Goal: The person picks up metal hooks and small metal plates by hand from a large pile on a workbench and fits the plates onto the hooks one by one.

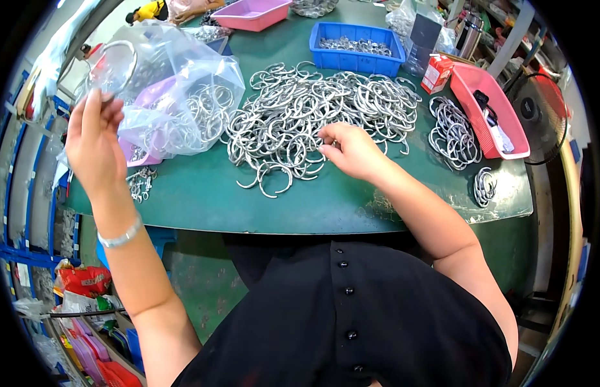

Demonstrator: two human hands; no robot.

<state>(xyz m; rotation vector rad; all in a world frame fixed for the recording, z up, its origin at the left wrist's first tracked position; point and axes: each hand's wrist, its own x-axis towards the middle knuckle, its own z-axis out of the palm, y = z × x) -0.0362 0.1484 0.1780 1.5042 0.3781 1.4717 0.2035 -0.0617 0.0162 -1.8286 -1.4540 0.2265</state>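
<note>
A large heap of silver, C-shaped metal rings (326, 103) lies on the green table. My left hand (97, 138) is raised at the left, its fingertips pinched on a thin silver metal ring (133, 61) that stands up above them, in front of a clear plastic bag (210, 68). More rings show through the bag. At the near right side of the heap, my right hand (355, 151) has thumb and fingers curled together on a metal ring among the others; the fingers partly hide it.
Behind the heap stands a blue bin (358, 66) of small metal parts. To the right are a pink basket (490, 113), a red-and-white box (437, 73), two smaller ring piles (453, 135) and a black fan (539, 113). Small metal parts (141, 184) lie left, near a purple tray (135, 155).
</note>
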